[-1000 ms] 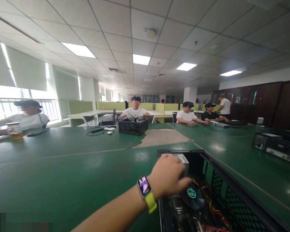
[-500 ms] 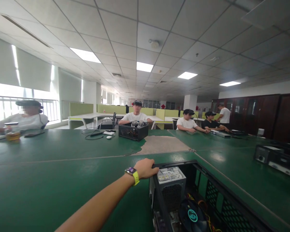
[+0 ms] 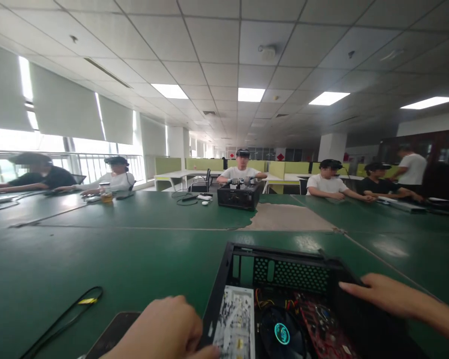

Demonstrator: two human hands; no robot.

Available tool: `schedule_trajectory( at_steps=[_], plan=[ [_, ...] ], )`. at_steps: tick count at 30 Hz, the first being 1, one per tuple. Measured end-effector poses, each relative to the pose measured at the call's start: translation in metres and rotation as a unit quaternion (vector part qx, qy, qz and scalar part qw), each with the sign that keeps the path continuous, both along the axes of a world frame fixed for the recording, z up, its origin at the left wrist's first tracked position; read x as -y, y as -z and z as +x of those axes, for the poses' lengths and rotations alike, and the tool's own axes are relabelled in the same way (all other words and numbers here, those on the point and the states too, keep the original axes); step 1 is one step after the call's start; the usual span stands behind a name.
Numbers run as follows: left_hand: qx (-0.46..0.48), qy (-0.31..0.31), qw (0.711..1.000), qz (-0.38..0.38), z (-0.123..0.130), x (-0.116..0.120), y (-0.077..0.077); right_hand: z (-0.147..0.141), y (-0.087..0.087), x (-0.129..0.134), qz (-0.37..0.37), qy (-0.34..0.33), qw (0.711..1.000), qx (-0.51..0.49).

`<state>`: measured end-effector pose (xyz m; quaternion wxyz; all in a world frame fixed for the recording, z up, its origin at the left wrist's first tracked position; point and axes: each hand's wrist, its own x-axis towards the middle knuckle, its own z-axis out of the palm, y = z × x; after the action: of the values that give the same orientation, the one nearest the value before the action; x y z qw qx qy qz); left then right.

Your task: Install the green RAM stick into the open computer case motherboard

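An open black computer case [image 3: 275, 253] lies on the green table in front of me. Inside it are a silver power supply [image 3: 235, 319], a black fan [image 3: 282, 333] with a turquoise label, colored wires and a red circuit board [image 3: 324, 324]. My left hand [image 3: 168, 326] is closed on the case's near left edge, fingers curled. At the case's right side, my right hand [image 3: 385, 294] grips the black wall, thumb on top and its other fingers hidden.
A black cable [image 3: 65, 319] with a yellow tag and a dark flat object [image 3: 114, 331] lie at the left. Across the table [image 3: 115, 249], a person handles another black case [image 3: 239, 197]. Others sit at both sides, near a jar [image 3: 107, 193].
The case has turned, so its perforated side now faces away from me. My left hand has moved down and nearer. My right hand has come into view, and the camera looks further left.
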<state>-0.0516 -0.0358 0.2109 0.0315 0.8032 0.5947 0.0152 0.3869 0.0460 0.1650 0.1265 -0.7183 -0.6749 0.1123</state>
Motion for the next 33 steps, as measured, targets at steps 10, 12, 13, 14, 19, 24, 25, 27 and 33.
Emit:
schedule_trajectory(
  at_steps=[10,12,13,14,19,24,25,27,33],
  plan=[
    [-0.153,0.306,0.939,-0.046,0.17,-0.083,0.035,-0.131,-0.013,-0.002,-0.102,-0.189,0.935,0.283],
    [-0.185,0.313,0.928,-0.084,0.194,-0.093,0.061,-0.126,0.006,0.0,-0.151,-0.2,0.933,0.259],
    [-0.197,0.32,0.923,-0.088,0.201,-0.095,0.071,-0.122,0.012,0.001,-0.168,-0.201,0.935,0.238],
    [-0.207,0.331,0.917,-0.083,0.205,-0.096,0.077,-0.118,0.016,0.003,-0.177,-0.205,0.937,0.218],
    [-0.205,0.344,0.916,0.0,0.194,-0.095,0.061,-0.126,0.01,0.008,-0.17,-0.203,0.932,0.249],
    [-0.16,0.267,0.95,0.038,0.17,-0.102,0.023,-0.138,-0.008,0.01,-0.142,-0.147,0.935,0.291],
    [-0.147,0.249,0.955,0.061,0.166,-0.103,0.017,-0.136,-0.013,0.01,-0.129,-0.139,0.939,0.288],
    [-0.131,0.209,0.963,0.108,0.16,-0.104,0.007,-0.131,-0.022,0.01,-0.098,-0.123,0.948,0.277],
    [-0.107,0.217,0.952,0.189,0.161,-0.098,0.005,-0.124,-0.037,0.008,-0.058,-0.083,0.953,0.285]
  ],
)
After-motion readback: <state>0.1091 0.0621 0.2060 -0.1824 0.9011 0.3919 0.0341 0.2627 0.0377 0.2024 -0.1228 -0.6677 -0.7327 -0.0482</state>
